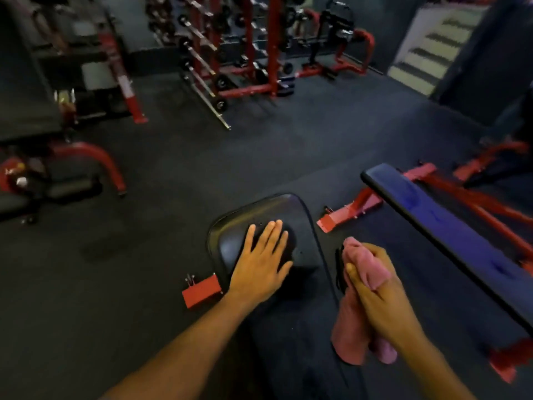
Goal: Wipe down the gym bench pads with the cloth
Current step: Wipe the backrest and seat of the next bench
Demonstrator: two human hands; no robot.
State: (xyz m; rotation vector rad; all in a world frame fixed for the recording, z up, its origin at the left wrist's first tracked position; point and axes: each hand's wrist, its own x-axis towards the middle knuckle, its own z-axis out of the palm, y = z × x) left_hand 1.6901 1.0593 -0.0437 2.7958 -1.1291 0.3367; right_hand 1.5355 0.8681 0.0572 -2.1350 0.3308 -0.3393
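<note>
Pink cloth (364, 272) bunched in right hand (375, 295), lower end blurred

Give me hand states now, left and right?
Left hand: open, fingers straight, flat on the black seat pad.
Right hand: closed, gripping the pink cloth.

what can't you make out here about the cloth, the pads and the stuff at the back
Head view only:
- Cloth: its middle is hidden inside the right hand.
- Seat pad: the left hand covers part; dirt is lost in the dim light.
- Long pad: cut off at the right edge.
- Weight rack: blurred.
</note>
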